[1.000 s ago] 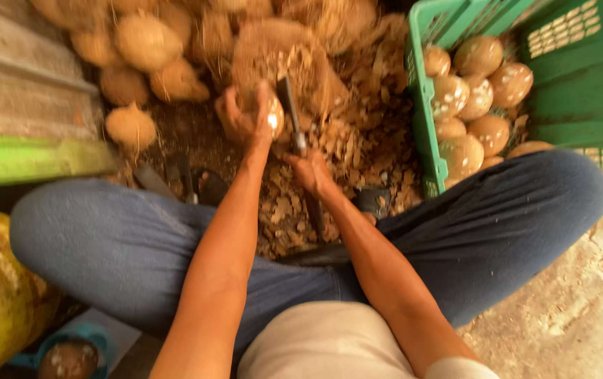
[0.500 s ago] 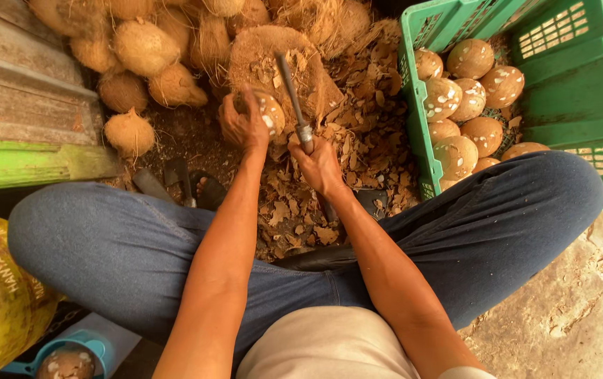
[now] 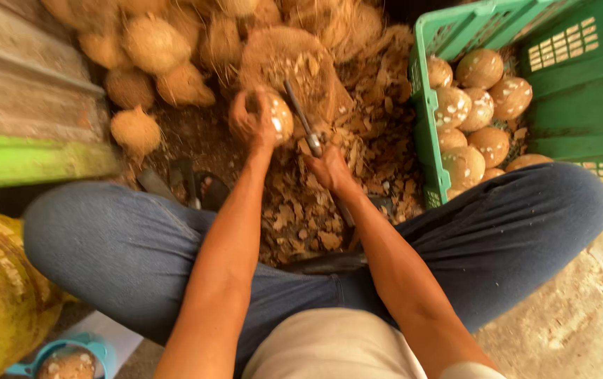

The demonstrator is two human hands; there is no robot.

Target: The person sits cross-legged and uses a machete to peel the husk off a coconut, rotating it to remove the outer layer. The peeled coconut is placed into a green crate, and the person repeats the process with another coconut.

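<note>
The left hand (image 3: 254,121) gripped a coconut (image 3: 277,116) over the husk chips (image 3: 315,203); the right hand (image 3: 329,168) clenched a knife (image 3: 301,116) beside it. Shelling seemed underway; the next stroke likely needed the blade angled against the shell, clear of fingers.

This looks like an outdoor coconut-shelling spot, a rough yard workplace rather than a home room. Bare earth lies under the hands, thick with shell chips (image 3: 358,182). Beyond the left hand (image 3: 252,119) rises a heap of husked coconuts (image 3: 154,45). To the right of the right hand (image 3: 329,167) stands a green plastic crate (image 3: 582,91) filled with pared coconuts (image 3: 480,70). Cracked concrete shows at the near right.
</note>
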